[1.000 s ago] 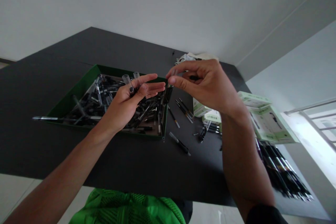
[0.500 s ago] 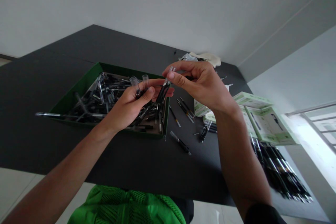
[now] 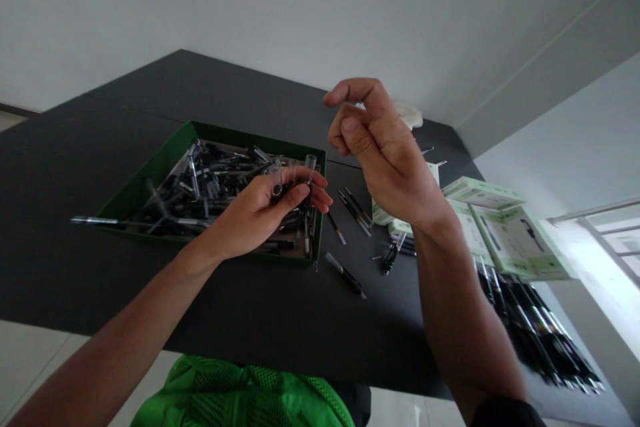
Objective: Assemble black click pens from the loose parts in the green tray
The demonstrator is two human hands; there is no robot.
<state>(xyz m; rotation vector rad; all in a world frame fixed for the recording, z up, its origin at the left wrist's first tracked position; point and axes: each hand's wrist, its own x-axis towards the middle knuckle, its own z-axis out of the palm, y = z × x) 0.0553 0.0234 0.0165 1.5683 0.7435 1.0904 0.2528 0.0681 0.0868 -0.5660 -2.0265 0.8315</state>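
My left hand (image 3: 260, 210) hovers over the right end of a green tray (image 3: 150, 173) filled with black and clear pen parts (image 3: 210, 180). Its fingers are closed on a few clear pen barrels (image 3: 310, 163) that stand up between the fingertips. My right hand (image 3: 385, 153) is raised above the table to the right of the tray. Its fingers are loosely curled, index and thumb apart, and I see nothing between them.
Loose pens (image 3: 345, 273) lie on the dark table (image 3: 250, 307) right of the tray. Pale green boxes (image 3: 505, 227) sit further right, with a row of assembled pens (image 3: 540, 327) near the right edge. A white cloth (image 3: 413, 113) lies at the back.
My right hand brought a pen barrel to my left hand, let it go and lifted away. My left hand closed on the barrels and sank slightly toward the tray.
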